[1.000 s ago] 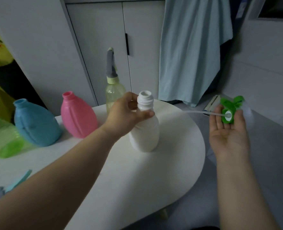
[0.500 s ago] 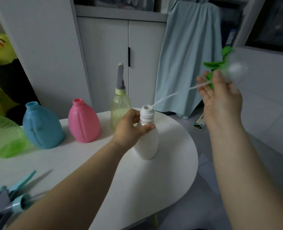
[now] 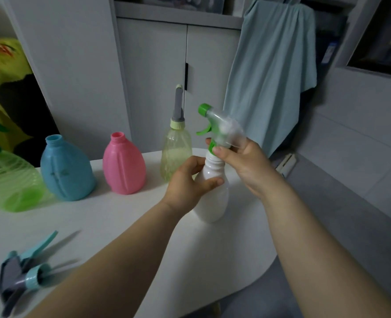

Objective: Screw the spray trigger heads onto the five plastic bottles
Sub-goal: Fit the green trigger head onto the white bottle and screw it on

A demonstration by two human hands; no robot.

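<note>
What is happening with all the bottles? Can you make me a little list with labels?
left hand: grips the white plastic bottle, upright on the white table
right hand: pinches the collar of the green and clear spray trigger head, set on the white bottle's neck
no head yet: blue plastic bottle, pink plastic bottle
head already on: pale yellow plastic bottle, grey head
loose on table: teal and grey trigger heads, near the front left, blurred

No readable text, label, brand or number shows on anything here.
</note>
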